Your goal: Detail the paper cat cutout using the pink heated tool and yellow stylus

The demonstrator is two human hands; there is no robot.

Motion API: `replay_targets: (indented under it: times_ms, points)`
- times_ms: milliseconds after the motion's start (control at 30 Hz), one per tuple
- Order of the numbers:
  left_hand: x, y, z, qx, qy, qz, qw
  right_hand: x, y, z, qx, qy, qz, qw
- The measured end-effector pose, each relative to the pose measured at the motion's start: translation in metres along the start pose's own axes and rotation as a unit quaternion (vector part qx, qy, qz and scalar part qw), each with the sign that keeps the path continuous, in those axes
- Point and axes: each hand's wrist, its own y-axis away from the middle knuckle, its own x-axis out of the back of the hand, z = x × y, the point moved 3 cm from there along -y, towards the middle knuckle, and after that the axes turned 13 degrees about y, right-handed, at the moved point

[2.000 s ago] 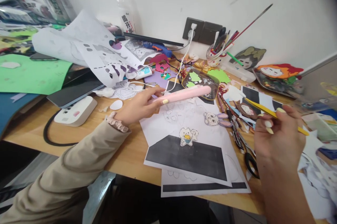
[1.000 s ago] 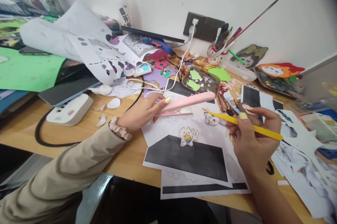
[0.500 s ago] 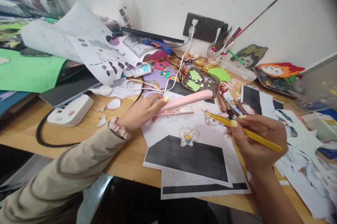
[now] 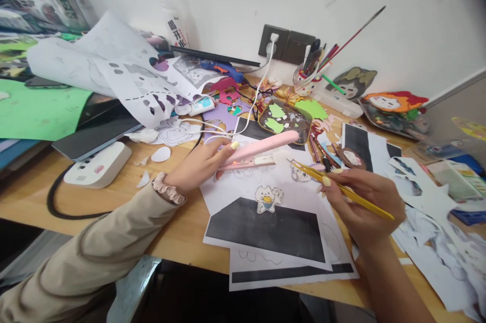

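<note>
Left hand [image 4: 199, 163]: closed around the rear of a pink heat tool [image 4: 258, 148], thumb on top. The tool lies nearly level, its two flat arms slightly parted, tip directed toward the right. A white cable [image 4: 250, 105] runs from the hand area back to a plug in the wall socket [image 4: 270, 42] at the desk's rear edge.

Right hand [image 4: 360, 199]: pinched on yellow tweezers [image 4: 337, 184], fingers curled around the mid-section. The tweezer tips point left, toward the tool's open end, close to it but apart. Whether the tips grip anything cannot be determined.

Below both tools lies a stack of white sheets with black printed panels [image 4: 266, 229], reaching the front edge of the desk [image 4: 178, 234]. A small animal cut-out [image 4: 268, 199] rests on the top sheet, between the hands. A second cut-out [image 4: 301, 175] lies just under the tweezer tips.

Behind the heat tool sits a dark tray with green paper pieces [image 4: 284, 118]. A pen cup [image 4: 307, 77] stands at the rear edge near the socket. A white box-shaped device [image 4: 96, 166] lies toward the desk's left edge.
</note>
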Motion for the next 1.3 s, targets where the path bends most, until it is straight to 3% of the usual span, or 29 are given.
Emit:
replay_targets:
  times_ms: [133, 267, 367, 467, 600, 767, 1000, 1133, 1233, 1300]
  points:
    - [0.0, 0.0, -0.001, 0.0, 0.002, 0.009, 1.0, 0.001, -0.003, -0.003, 0.109, 0.077, -0.023, 0.991]
    - [0.0, -0.001, -0.002, 0.002, -0.001, 0.017, 1.0, 0.002, -0.008, -0.005, 0.138, 0.031, -0.051, 0.989]
    - [0.0, -0.001, -0.003, 0.005, -0.001, 0.017, 1.0, 0.003, -0.01, -0.006, 0.085, -0.001, -0.056, 0.995]
    - [0.0, -0.001, -0.003, 0.005, 0.004, 0.009, 1.0, 0.003, -0.011, -0.004, -0.023, -0.029, -0.056, 0.998]
    - [0.0, -0.001, -0.002, 0.003, 0.004, 0.001, 1.0, -0.001, -0.01, 0.003, -0.159, -0.099, -0.07, 0.98]
    - [0.0, -0.002, -0.003, -0.005, -0.008, 0.0, 1.0, -0.003, -0.012, 0.006, -0.23, -0.168, -0.056, 0.957]
    - [0.0, -0.002, -0.004, -0.006, -0.022, 0.006, 1.0, -0.004, -0.015, 0.012, -0.272, -0.212, -0.031, 0.938]
    - [0.0, -0.001, -0.003, -0.007, -0.024, 0.004, 1.0, -0.001, -0.018, 0.013, -0.278, -0.187, 0.04, 0.941]
    - [0.0, -0.001, -0.003, -0.004, -0.02, 0.003, 1.0, 0.002, -0.017, 0.008, -0.23, -0.167, 0.086, 0.955]
    - [-0.001, -0.001, -0.003, -0.003, -0.016, 0.004, 1.0, 0.002, -0.012, 0.001, -0.169, -0.124, 0.066, 0.976]
